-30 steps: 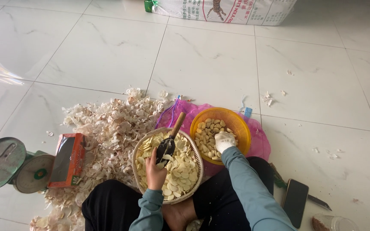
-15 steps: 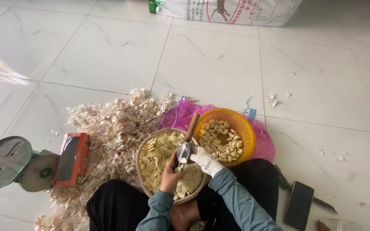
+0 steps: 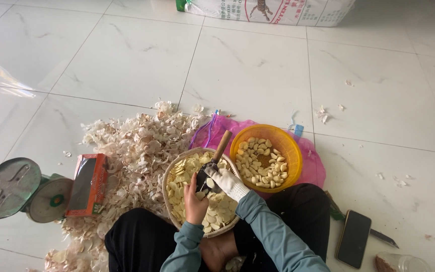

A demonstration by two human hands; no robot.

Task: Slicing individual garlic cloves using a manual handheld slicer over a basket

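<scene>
Seated on the tiled floor, the person held a wooden-handled slicer [image 3: 212, 163] over the woven basket [image 3: 168, 177] of garlic slices [image 3: 185, 174], the bare left hand [image 3: 195, 203] closed around its lower end and the gloved right hand [image 3: 227, 182] pressing a clove against its blade, fingers curled shut on it. The step in hand appeared to be slicing peeled garlic into the basket. Continuing would likely call for another clove from the orange bowl [image 3: 287, 146] just beside it, fingertips kept clear of the blade.
</scene>
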